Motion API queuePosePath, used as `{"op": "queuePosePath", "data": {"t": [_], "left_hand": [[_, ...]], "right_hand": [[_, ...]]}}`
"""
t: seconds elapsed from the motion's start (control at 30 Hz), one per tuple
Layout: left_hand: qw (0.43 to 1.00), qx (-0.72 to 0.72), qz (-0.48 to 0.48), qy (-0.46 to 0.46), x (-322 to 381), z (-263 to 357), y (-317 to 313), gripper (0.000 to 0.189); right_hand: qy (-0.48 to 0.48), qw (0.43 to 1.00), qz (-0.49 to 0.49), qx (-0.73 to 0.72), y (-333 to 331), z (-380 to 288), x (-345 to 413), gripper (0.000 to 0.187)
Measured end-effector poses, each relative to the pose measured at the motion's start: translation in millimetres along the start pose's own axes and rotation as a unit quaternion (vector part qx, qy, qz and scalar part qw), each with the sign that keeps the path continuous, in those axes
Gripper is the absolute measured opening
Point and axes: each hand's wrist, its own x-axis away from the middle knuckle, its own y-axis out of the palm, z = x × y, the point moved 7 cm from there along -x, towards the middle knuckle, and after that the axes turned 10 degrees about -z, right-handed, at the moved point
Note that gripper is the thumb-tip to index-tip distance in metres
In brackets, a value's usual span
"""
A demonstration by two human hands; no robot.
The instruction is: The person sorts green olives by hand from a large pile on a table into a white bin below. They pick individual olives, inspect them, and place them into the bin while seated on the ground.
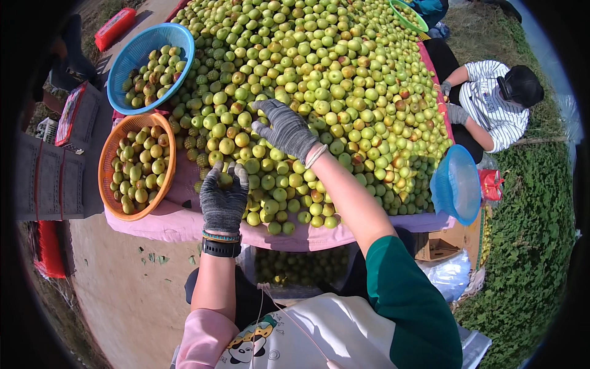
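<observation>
A large heap of green jujube-like fruits (pixel 322 92), some with brown patches, covers the table before me. My left hand (pixel 225 198), in a grey knit glove, is at the heap's near left edge, its fingers closed around a green fruit (pixel 224 180). Further in and to the right, my right hand (pixel 286 128), gloved alike, reaches over the heap with thumb and fingers apart; whether its fingertips touch a fruit I cannot tell. Left of my left hand stands an orange plastic basket (pixel 171 173) holding browner fruits. Behind it is a blue plastic basket (pixel 190 46), also part filled.
A blue plastic basin (pixel 461 184) sits at the table's right corner. At the right edge a person in a striped top (pixel 495 104) works with gloved hands. Grey boxes (pixel 50 180) are stacked at left. Under the pink cloth (pixel 295 241) is a bin of fruits (pixel 302 267).
</observation>
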Motion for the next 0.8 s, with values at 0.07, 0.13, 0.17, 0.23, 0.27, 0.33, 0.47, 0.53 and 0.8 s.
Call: {"op": "queuePosePath", "data": {"t": [0.07, 0.13, 0.17, 0.23, 0.27, 0.33, 0.47, 0.53, 0.8], "left_hand": [[0.998, -0.031, -0.05, -0.03, -0.9, -0.5, 4.3, 0.022], [0.996, -0.069, -0.046, -0.023, -1.8, 0.2, -0.4, 0.023], [0.997, -0.065, -0.037, -0.032, -1.9, -0.8, -3.2, 0.023], [0.997, -0.068, -0.017, -0.024, -0.4, -0.7, -6.5, 0.024], [0.997, -0.077, -0.009, -0.008, 0.4, -0.1, -6.1, 0.025], [0.997, -0.08, 0.007, 0.002, 2.7, -2.8, -2.6, 0.026], [0.999, -0.038, 0.022, -0.03, 11.3, -13.9, 4.6, 0.028], [0.997, -0.035, -0.034, -0.057, 13.1, -17.6, 11.8, 0.029], [0.996, -0.038, -0.075, -0.027, -2.7, -7.1, 7.1, 0.035]], "right_hand": [[0.14, 0.972, 0.078, 0.171, -22.5, 39.8, -4.7, 0.033], [0.212, 0.953, -0.048, 0.212, -0.5, 73.8, -6.9, 0.036], [0.205, 0.933, -0.066, 0.288, 6.2, 79.9, -8.4, 0.041], [0.196, 0.935, -0.083, 0.282, 6.5, 91.4, -16.0, 0.043], [0.205, 0.936, -0.109, 0.265, 11.1, 90.5, -14.2, 0.044], [0.222, 0.944, -0.127, 0.211, 9.1, 77.1, -9.1, 0.044], [0.063, 0.997, -0.042, -0.022, 7.3, -8.0, 17.5, 0.042], [-0.048, 0.996, -0.053, -0.061, 13.2, -38.4, 36.5, 0.049], [0.274, 0.892, 0.24, 0.267, -82.0, 121.7, 80.5, 0.037]]}}
